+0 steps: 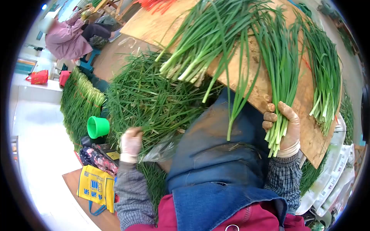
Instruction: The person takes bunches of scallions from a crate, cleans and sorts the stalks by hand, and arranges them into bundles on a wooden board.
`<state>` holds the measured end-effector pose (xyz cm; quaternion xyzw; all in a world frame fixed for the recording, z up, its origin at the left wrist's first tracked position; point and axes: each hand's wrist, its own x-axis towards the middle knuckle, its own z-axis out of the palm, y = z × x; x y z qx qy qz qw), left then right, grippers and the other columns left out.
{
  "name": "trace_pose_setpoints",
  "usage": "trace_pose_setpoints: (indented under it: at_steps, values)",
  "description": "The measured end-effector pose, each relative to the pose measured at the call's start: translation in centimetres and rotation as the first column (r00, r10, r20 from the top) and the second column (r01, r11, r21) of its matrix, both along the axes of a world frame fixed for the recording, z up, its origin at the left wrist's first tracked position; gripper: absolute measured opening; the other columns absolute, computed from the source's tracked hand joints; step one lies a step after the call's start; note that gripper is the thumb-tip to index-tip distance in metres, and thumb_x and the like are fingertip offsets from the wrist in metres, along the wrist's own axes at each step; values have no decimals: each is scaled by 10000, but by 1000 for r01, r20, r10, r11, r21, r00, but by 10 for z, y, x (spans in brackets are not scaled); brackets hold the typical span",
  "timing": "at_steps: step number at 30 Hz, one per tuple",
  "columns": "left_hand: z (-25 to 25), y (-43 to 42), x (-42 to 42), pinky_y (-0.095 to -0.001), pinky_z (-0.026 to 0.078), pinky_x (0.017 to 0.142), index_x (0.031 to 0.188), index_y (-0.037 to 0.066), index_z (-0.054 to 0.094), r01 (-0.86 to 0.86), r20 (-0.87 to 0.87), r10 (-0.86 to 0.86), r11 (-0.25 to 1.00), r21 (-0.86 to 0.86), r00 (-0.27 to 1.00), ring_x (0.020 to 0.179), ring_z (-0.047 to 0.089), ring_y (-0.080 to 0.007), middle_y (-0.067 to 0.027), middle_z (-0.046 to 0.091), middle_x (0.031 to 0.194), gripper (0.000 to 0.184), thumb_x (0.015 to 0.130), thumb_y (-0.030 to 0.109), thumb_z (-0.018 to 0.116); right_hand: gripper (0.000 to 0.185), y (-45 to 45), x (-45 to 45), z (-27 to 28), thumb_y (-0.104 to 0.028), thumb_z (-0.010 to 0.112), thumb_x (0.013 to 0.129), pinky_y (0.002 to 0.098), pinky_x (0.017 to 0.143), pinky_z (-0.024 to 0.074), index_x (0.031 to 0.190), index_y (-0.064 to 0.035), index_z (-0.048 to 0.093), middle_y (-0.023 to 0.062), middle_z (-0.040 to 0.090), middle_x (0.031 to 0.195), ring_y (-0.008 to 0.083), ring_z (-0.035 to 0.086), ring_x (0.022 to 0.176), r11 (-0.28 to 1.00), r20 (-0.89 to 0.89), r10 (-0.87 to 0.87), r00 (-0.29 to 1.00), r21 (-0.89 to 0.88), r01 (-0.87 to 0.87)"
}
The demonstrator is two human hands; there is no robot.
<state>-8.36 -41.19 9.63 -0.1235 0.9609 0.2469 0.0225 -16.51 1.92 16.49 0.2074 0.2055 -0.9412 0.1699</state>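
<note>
My right hand [283, 129], in a thin pale glove with soiled fingertips, is closed round the lower stems of a bunch of garlic chives [279, 65]. Their leaves reach away over the wooden board [252, 94]. My left hand [132, 143], also gloved, is off to the left, over the edge of a big heap of loose green leaves [154, 96]. Motion blurs its fingers, so whether they hold anything is unclear. Another pile of chives [216, 36] lies across the board, some stalks hanging over my lap. A separate chive bunch [322, 73] rests at the board's right side.
Bundled chives [81, 104] stand at far left by a green bucket [98, 127]. A yellow bag [95, 185] lies lower left. Clear plastic [163, 148] is beside my leg. A person [67, 36] sits at upper left. White sacks [327, 179] are at right.
</note>
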Motion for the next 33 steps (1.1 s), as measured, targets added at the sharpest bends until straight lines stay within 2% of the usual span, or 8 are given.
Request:
trace_pose_setpoints:
  at_steps: [6, 9, 17, 19, 20, 29, 31, 33]
  values:
    - [171, 11, 13, -179, 423, 415, 959, -38, 632, -243, -36, 351, 716, 655, 936, 562, 599, -125, -93, 653, 738, 225, 818, 115, 545, 159, -7, -1, -3, -106, 546, 834, 295, 536, 482, 941, 8, 521, 91, 569, 800, 151, 548, 625, 1000, 3, -2, 1000, 6, 2]
    - [204, 50, -11, -163, 393, 360, 976, -54, 615, 121, -275, 177, 591, 797, 945, 535, 603, -130, -95, 643, 700, 301, 854, 211, 542, 166, -6, -5, -5, -114, 557, 826, 312, 552, 503, 938, 4, 523, 95, 570, 796, 167, 567, 639, 1000, 4, 11, 1000, 1, -11]
    - [189, 209, -131, -185, 445, 435, 1032, -56, 588, 78, 57, -274, 456, 887, 960, 599, 618, -134, -87, 641, 811, 335, 879, 231, 507, 214, -20, 0, 3, -134, 568, 796, 482, 803, 498, 966, -4, 568, 141, 633, 913, 264, 625, 868, 1000, -62, 13, 998, -18, -14]
    - [172, 244, -144, -218, 478, 508, 1051, -54, 585, 174, 19, -413, 424, 889, 911, 670, 622, -139, -92, 636, 882, 353, 857, 239, 551, 244, -23, 1, 7, -148, 552, 809, 514, 861, 459, 998, 7, 556, 162, 623, 971, 290, 602, 944, 994, -38, 38, 999, -97, -42]
    - [163, 252, -154, -237, 494, 584, 1089, -61, 570, 555, -177, -639, 457, 695, 748, 749, 616, -134, -105, 632, 941, 378, 838, 221, 582, 249, -25, 0, 7, -149, 546, 813, 495, 843, 475, 1004, 12, 552, 169, 619, 980, 285, 604, 945, 989, -65, 38, 997, -139, -46]
    - [113, 209, -97, -288, 489, 577, 919, -37, 636, 255, -343, -332, 934, -252, 879, 629, 636, -202, -178, 641, 725, 257, 811, 195, 650, 262, 1, 9, -7, -123, 590, 791, 293, 604, 497, 986, 44, 542, 123, 600, 860, 176, 585, 661, 994, -69, -20, 997, -109, 12]
    - [94, 207, -99, -282, 486, 583, 962, -67, 612, 233, -187, -299, 922, -308, 936, 621, 630, -192, -189, 633, 705, 300, 830, 203, 620, 250, -3, 14, -9, -115, 591, 789, 291, 595, 488, 977, 45, 549, 116, 599, 844, 173, 574, 664, 1000, -8, 0, 1000, 23, 1]
    - [76, 207, -111, -274, 482, 573, 1021, -85, 579, 209, -13, -211, 958, 198, 977, 609, 616, -166, -158, 637, 702, 319, 845, 181, 586, 243, -9, 20, -5, -108, 576, 796, 298, 591, 482, 987, 40, 544, 107, 593, 831, 168, 558, 694, 975, 74, 2, 997, 222, -19]
